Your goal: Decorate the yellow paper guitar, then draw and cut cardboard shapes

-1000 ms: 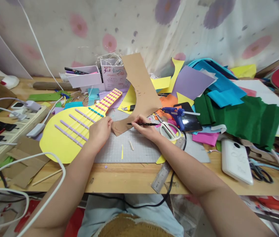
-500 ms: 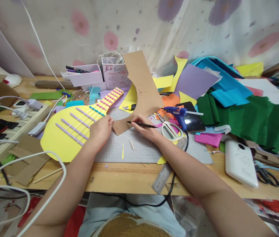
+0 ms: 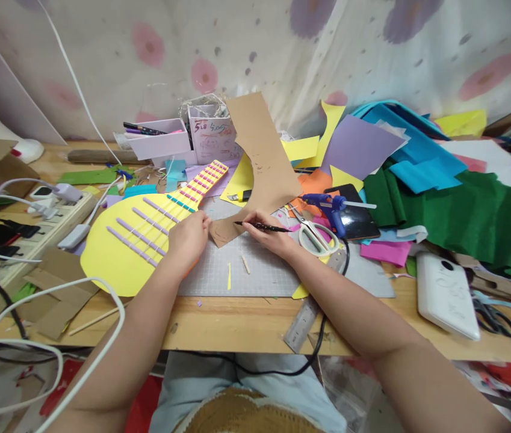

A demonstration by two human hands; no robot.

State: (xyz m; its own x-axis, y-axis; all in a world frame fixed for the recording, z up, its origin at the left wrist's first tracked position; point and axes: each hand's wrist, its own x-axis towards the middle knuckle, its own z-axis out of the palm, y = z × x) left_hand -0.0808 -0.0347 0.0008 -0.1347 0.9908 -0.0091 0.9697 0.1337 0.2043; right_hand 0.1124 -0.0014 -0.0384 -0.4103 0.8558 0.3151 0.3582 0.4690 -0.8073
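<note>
The right hand point(image 3: 266, 231) is closed around a slim black pen point(image 3: 275, 228), its nib over the near arm of the brown cardboard offcut point(image 3: 271, 165); whether the nib touches is too small to tell. The left hand point(image 3: 189, 240), apart from the right, is curled at the cardboard's near left end; its fingertips are mostly hidden, so I cannot tell whether they pinch the edge. The cardboard lies partly over the gray cutting mat point(image 3: 219, 273), a curved bite along its left side. Left of the cardboard is a yellow paper guitar point(image 3: 111, 261), its lower right part covered by the left hand and forearm. A utility knife point(image 3: 239, 196) shows beside the curved bite, partly hidden. Right of the cardboard sit white-handled scissors point(image 3: 312, 237) and a blue glue gun point(image 3: 334, 213). Nearer than the cardboard, a steel ruler point(image 3: 303, 325) runs partly beneath the right forearm.
</note>
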